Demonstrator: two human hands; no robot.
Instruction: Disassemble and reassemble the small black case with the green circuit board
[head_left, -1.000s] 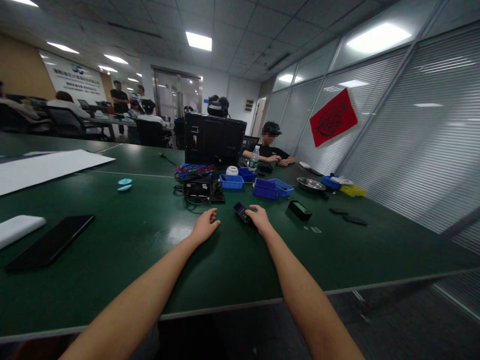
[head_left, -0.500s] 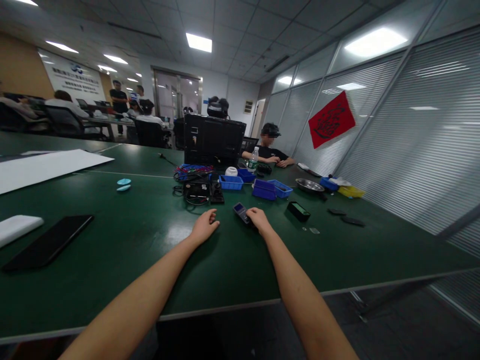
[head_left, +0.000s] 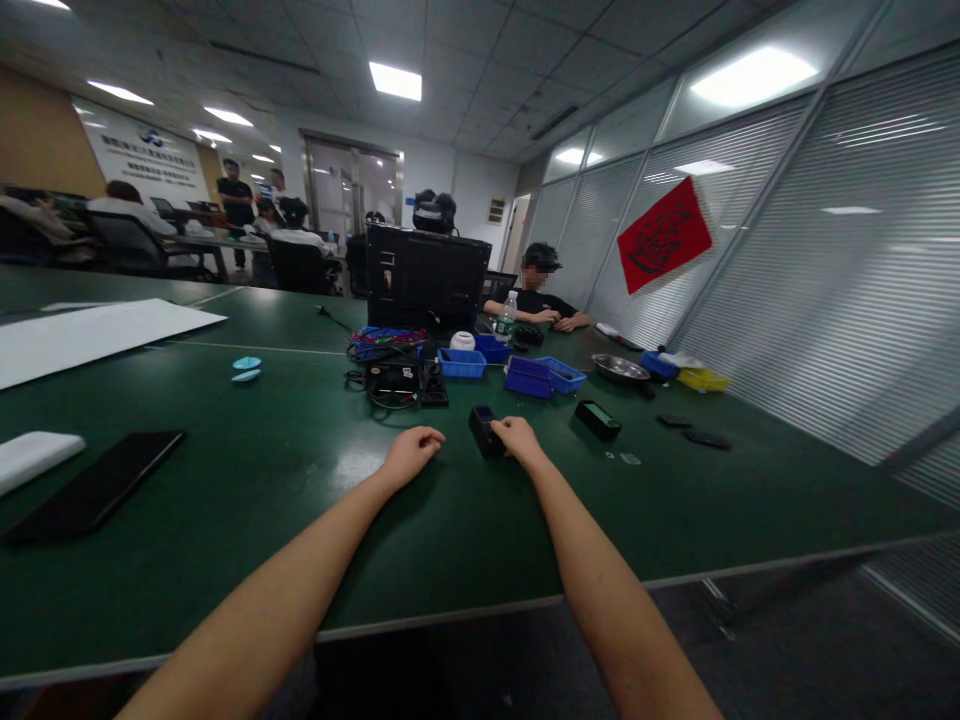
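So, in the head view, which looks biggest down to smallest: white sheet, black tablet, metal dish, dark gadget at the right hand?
1. White sheet
2. Black tablet, though nearer
3. Metal dish and dark gadget look alike, and the dish sits farther off, so unranked

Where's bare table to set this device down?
Bare green table lies between the left hand and the black slab, and along the front edge right of the right hand gripping the black device. Crowded beyond: cables, blue bins.

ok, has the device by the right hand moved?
Yes: the right hand tipped the device up on edge, roughly in place, left of the black box.
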